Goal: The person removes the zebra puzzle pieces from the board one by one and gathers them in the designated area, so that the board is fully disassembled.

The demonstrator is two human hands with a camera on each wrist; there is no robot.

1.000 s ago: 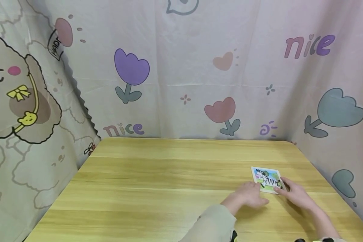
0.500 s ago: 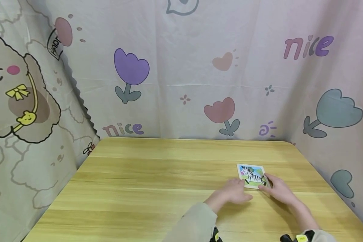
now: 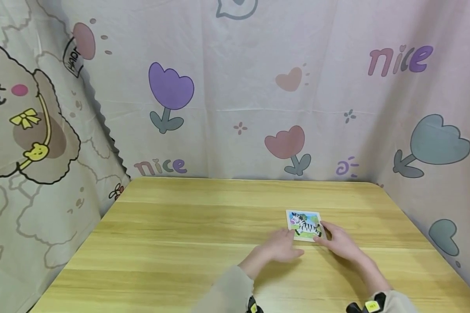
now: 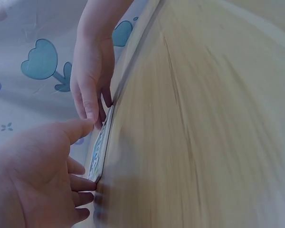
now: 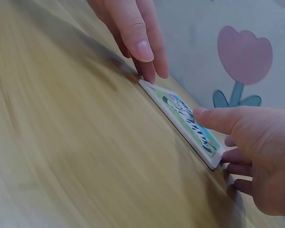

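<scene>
A small square zebra picture board [image 3: 305, 226] with a white border lies flat on the wooden table, right of the middle. My left hand [image 3: 280, 246] is at its left edge, fingertips touching near the lower left corner. On the opposite side my right hand [image 3: 340, 241] has its fingers against the right edge. In the right wrist view, the right thumb [image 5: 213, 118] extends over the board's face, and the other fingers lie along its side. The left wrist view shows the board [image 4: 100, 147] nearly edge-on between both hands, their fingers loosely extended.
The table [image 3: 160, 234] has light wood grain. Behind it hangs a printed curtain [image 3: 235, 87] with tulips and hearts, meeting the table's back edge; more of it hangs along the left and right sides. Dark straps with yellow labels [image 3: 372, 305] sit at the sleeves.
The zebra board has slid left across the table, with both hands moving along at its sides. The hands keep about the same pose around it.
</scene>
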